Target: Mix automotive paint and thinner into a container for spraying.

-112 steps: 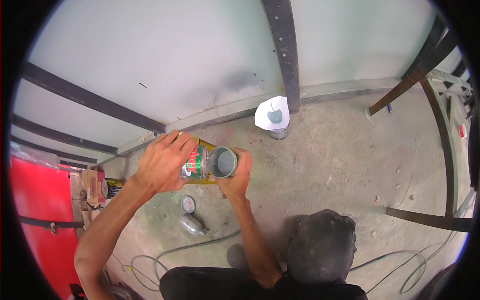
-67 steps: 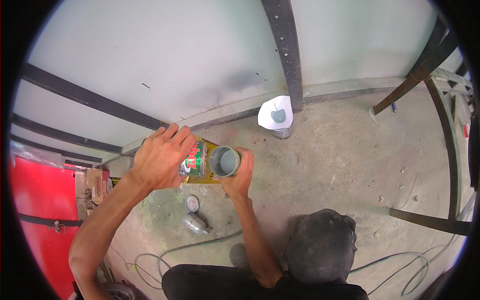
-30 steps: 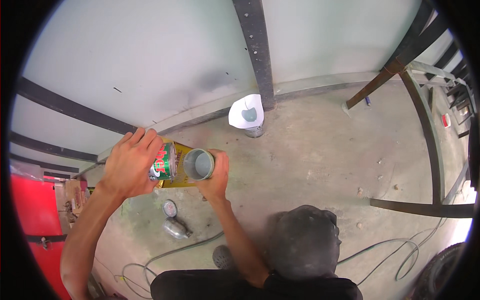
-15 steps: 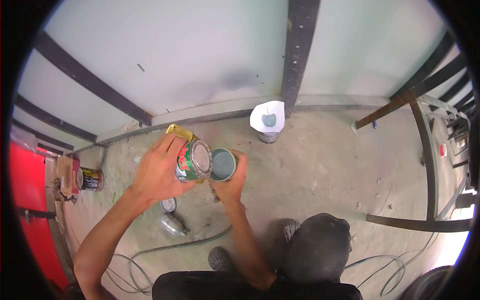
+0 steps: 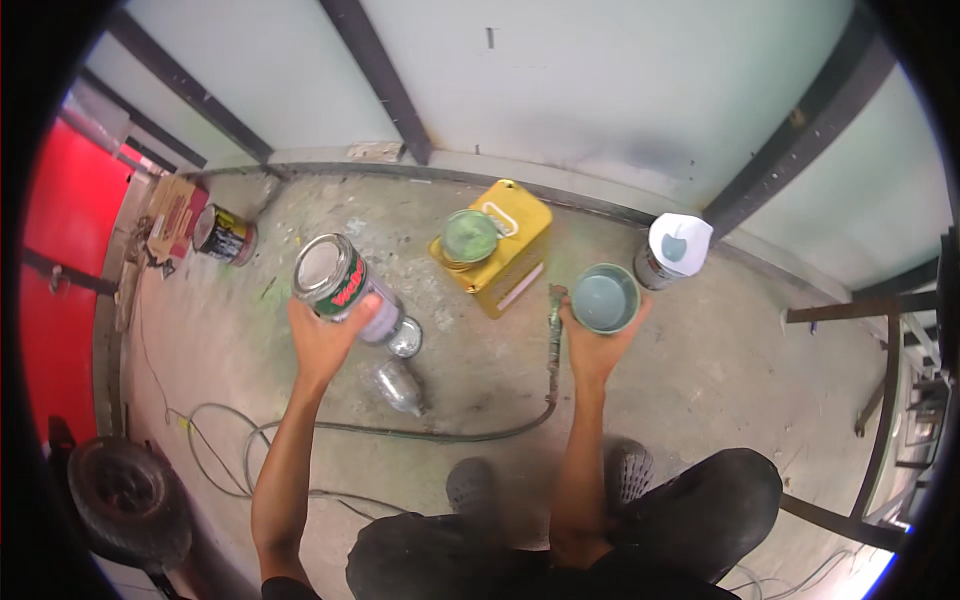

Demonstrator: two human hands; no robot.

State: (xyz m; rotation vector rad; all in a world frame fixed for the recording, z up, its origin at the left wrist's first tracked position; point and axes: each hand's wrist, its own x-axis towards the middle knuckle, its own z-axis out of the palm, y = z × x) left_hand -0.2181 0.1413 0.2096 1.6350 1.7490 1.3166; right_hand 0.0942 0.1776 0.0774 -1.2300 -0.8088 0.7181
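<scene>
My left hand (image 5: 322,340) is closed around a metal tin (image 5: 328,277) with a green label and red lettering, its round grey end facing up. To its right, my right hand (image 5: 597,352) grips an open round container (image 5: 605,300) with smooth grey paint inside. Between the two, on the floor, stands a yellow jerrycan (image 5: 520,250) with a green-stained round tin (image 5: 468,236) on top. Beyond my right hand, a white paper (image 5: 682,244) with a grey paint patch in it covers the top of another tin (image 5: 655,272).
A silvery plastic bottle (image 5: 397,387) and a round silver lid (image 5: 405,338) lie below the left tin. A hose (image 5: 440,436) crosses the floor near my feet. Farther left are a black-labelled tin (image 5: 225,236), a cardboard box (image 5: 174,215) and a wheel (image 5: 125,500). A metal frame (image 5: 880,420) stands right.
My hands have moved apart: the tin went left, away from the grey paint container, which went right. The yellow jerrycan, mostly hidden before, now shows. The view has shifted left.
</scene>
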